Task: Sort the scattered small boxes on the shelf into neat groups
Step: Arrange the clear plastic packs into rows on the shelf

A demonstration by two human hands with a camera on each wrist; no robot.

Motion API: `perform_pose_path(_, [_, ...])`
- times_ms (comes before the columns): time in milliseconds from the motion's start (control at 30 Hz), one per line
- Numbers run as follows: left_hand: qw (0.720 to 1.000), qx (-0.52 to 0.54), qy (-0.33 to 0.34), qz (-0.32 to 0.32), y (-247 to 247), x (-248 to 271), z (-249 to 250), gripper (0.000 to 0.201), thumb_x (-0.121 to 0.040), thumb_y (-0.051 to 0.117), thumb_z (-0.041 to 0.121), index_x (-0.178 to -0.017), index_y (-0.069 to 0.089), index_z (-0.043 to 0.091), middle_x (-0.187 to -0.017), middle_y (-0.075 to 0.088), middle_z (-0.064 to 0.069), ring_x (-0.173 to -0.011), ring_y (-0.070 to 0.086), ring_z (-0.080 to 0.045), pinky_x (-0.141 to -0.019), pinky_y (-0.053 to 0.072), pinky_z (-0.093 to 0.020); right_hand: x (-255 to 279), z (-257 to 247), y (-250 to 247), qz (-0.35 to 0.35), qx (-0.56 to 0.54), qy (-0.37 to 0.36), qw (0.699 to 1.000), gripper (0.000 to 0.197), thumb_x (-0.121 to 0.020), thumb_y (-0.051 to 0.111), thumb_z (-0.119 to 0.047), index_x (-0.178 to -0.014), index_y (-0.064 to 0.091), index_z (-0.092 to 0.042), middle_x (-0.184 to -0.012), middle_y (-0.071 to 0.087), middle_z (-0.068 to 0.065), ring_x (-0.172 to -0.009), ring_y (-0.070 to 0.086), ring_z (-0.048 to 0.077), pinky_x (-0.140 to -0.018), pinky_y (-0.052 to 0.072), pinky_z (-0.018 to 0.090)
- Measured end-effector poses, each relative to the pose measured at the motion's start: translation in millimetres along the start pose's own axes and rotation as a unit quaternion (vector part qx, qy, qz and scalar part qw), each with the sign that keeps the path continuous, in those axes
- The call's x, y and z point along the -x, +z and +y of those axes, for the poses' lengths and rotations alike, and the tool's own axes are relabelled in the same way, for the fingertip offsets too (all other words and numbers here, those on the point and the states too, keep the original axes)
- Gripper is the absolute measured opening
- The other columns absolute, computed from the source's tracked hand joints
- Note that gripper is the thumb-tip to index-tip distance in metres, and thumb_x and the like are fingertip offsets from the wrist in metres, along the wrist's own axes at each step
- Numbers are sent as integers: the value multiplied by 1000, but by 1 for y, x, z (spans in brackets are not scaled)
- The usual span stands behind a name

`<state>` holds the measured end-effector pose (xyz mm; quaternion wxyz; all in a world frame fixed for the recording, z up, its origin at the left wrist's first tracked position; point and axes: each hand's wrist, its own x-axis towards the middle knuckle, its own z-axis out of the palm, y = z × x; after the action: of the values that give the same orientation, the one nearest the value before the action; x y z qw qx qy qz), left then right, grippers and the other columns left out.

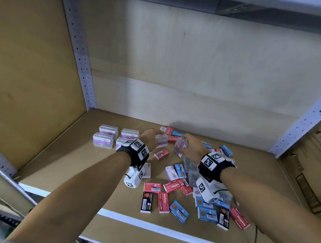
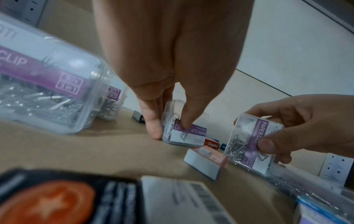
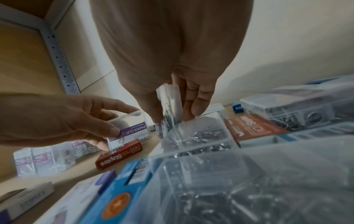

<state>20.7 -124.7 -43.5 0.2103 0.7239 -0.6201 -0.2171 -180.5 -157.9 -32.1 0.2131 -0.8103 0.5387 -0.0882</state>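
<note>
Near pile: red, blue and black staple boxes (image 1: 182, 200) lie scattered on the shelf (image 1: 63, 165) at near right
Right hand (image 1: 193, 148): fingers clamped on a clear paper-clip box (image 1: 180, 145), held tilted above the pile
Left hand (image 1: 151, 139): thumb and fingers pinch a second clear box (image 1: 161, 140), just left of the first
Far left: four paper-clip boxes (image 1: 108, 137) stand grouped together

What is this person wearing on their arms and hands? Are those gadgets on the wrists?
Both forearms are bare, with no sleeves or gloves. The left hand and right hand each have a black wrist strap carrying white plates printed with black-and-white square code markers. Under each wrist hangs a small white box, also marked, with a thin black cable.
</note>
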Motion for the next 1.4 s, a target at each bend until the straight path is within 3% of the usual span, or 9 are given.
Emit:
perform_pose_path(267, [999,-34,8,8,1,0,1,47,-86,62,9,-129,53,24,-122,61,-5,-105,59,-22,-80,48,-29,-1,-2,-2,30,-24,8,999,27,-75,72,-16,-100,62,-12,-96,67,6,-84,61,23,-71,51,35])
perform_pose_path(400, [999,-38,12,28,-2,7,2,44,-84,68,17,-124,52,21,-117,62,-7,-101,59,-23,-77,49,-31,3,-5,-2,43,-44,9,998,24,-76,72,-15,-98,63,-14,-94,66,3,-84,61,21,-67,48,30])
perform_pose_path(567, [999,-19,17,43,-17,17,3,43,-83,66,10,-124,57,22,-120,61,-4,-103,59,-22,-78,51,-29,8,-12,-6,54,-50,-2,997,25,-74,73,-17,-97,62,-15,-91,67,2,-79,62,20,-64,49,30])
perform_pose_path(767, [998,39,33,31,-49,41,1,39,-83,64,11,-121,63,19,-116,65,-7,-101,63,-24,-87,54,-34,21,-35,-11,71,-54,-26,996,21,-76,73,-23,-94,64,-18,-86,67,0,-77,61,21,-58,41,27])
perform_pose_path(933, [999,30,27,28,-79,61,-13,40,-81,70,18,-120,65,19,-115,67,-6,-97,62,-21,-79,49,-27,35,-63,-7,74,-69,-32,994,20,-73,75,-24,-84,59,-19,-74,62,-5,-72,59,20,-54,38,26])
perform_pose_path(1067, [999,24,7,39,-100,83,-31,52,-77,75,12,-126,59,19,-116,62,-4,-102,61,-22,-87,52,-31,45,-87,1,75,-71,-59,993,23,-72,77,-24,-85,59,-18,-76,61,-3,-72,57,20,-53,37,25])
perform_pose_path(1200, [998,41,-3,42,-119,104,-53,47,-73,78,6,-114,59,17,-100,59,0,-87,62,-21,-67,56,-33,54,-114,15,36,-77,-79,993,25,-76,75,-24,-91,55,-23,-84,62,-4,-75,59,19,-56,41,26])
perform_pose_path(1333, [999,9,-12,48,-131,123,-78,31,-75,74,3,-102,66,16,-90,64,1,-81,62,-17,-65,52,-26,60,-139,36,4,-104,-101,989,30,-76,76,-27,-99,58,-21,-89,65,-5,-78,62,17,-69,54,28])
perform_pose_path(1400, [999,4,-23,39,-134,130,-89,30,-76,72,1,-100,69,19,-85,64,2,-76,60,-14,-67,52,-26,67,-153,45,-18,-138,-115,983,28,-81,73,-8,-105,59,-3,-93,66,7,-71,55,11,-58,46,8])
